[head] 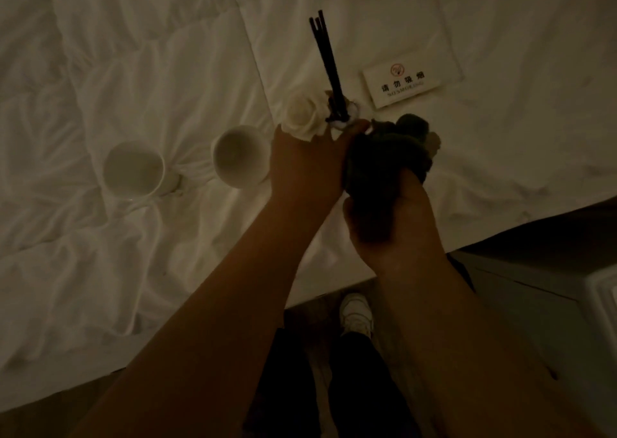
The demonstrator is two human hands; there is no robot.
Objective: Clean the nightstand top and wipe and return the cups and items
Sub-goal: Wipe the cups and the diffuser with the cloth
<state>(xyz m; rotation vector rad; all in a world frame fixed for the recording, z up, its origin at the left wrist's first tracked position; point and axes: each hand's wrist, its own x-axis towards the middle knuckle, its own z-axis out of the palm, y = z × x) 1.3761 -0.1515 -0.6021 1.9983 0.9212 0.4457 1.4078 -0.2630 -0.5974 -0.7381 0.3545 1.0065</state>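
We hold a reed diffuser (337,116) over the bed, our left hand (303,167) wrapped around its body so that only the top shows past our fingertips. Its black sticks (325,60) rise from the neck, angled up and away from our fingers, and a white artificial rose (305,116) sits at the neck just beyond our left knuckles. Our right hand (394,217) is closed on a dark cloth (394,150), which bunches out above its fingers and presses against the right side of the diffuser, touching the left hand as well.

To the left of our left fingers, two white cups (238,157) (135,170) stand upright on the white duvet (100,86), the nearer one just beside the hand, the other well apart from it. Beyond the cloth, a no-smoking card (399,85) lies flat on the bedding. Below and right of our right wrist, a pale corner of the nightstand (547,304) shows, in dim light. Between our forearms we see a white shoe (355,314) on the floor.
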